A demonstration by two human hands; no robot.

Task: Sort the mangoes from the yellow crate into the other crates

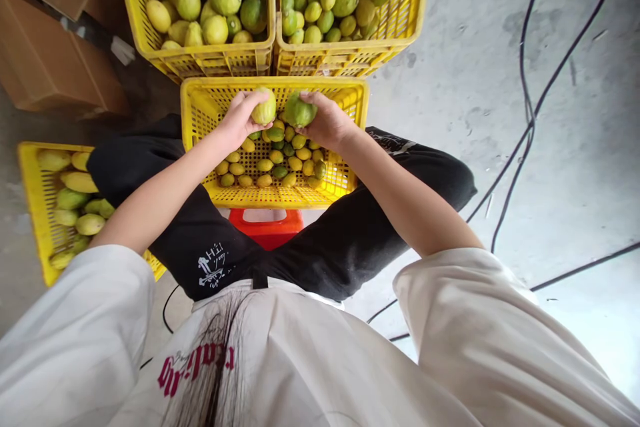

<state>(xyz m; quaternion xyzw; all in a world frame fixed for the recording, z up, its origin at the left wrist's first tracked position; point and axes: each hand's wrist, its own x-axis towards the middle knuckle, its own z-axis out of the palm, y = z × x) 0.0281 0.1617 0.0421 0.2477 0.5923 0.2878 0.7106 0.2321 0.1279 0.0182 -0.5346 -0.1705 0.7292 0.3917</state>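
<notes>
My left hand (pixel 241 121) is closed around a yellow-green lemon (pixel 265 109). A greener lemon (pixel 299 111) sits in the grip of my right hand (pixel 327 121). The two fruits are held side by side, a small gap apart, above a yellow plastic crate (pixel 275 199) between my knees. On that crate's floor lie several smaller yellow and green lemons (pixel 265 165). Part of the crate's inside is hidden by my hands and forearms.
Two fuller yellow crates, the left one (pixel 200 57) and the right one (pixel 345 53), stand beyond. Another fruit crate (pixel 40 213) is beside my left leg. Cardboard boxes (pixel 45 53) stand far left. A red stool (pixel 267 230) shows below; black cables (pixel 533 113) cross the floor at right.
</notes>
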